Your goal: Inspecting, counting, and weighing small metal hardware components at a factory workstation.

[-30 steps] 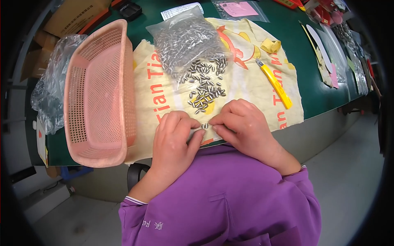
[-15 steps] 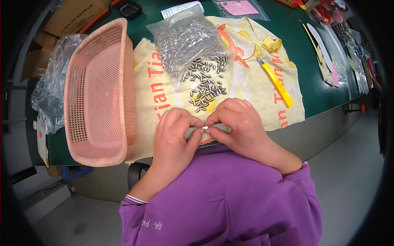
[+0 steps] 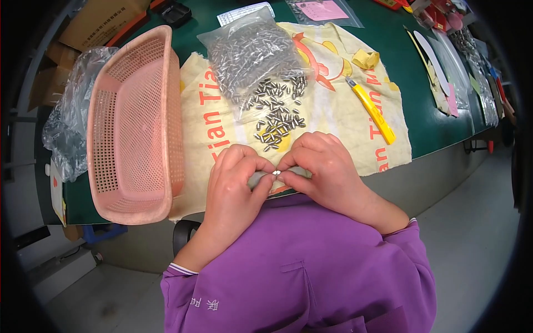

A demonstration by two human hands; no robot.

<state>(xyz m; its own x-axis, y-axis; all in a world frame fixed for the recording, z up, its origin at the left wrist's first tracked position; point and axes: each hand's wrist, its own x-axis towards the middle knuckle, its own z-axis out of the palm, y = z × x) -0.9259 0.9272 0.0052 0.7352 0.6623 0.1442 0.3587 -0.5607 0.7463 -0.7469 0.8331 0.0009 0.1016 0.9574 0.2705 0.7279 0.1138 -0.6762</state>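
Observation:
Between my fingertips, at the near edge of the cloth, is a small shiny metal piece. My left hand pinches it from one side, thumb and forefinger closed. From the other side my right hand pinches it the same way; the fingers hide most of its shape. Just beyond my hands lies a loose pile of small silvery metal pins on a pale yellow printed cloth. The pile spreads from the mouth of a clear plastic bag full of similar pieces.
A pink perforated plastic basket stands at the left, with crumpled clear plastic beyond it. To the right a yellow utility knife lies on the cloth. Cardboard boxes are at the far left; bags and papers lie at the right.
Both hands keep their pinch in nearly the same place. The small piece between the fingertips looks slightly turned; the rest of the view has barely shifted.

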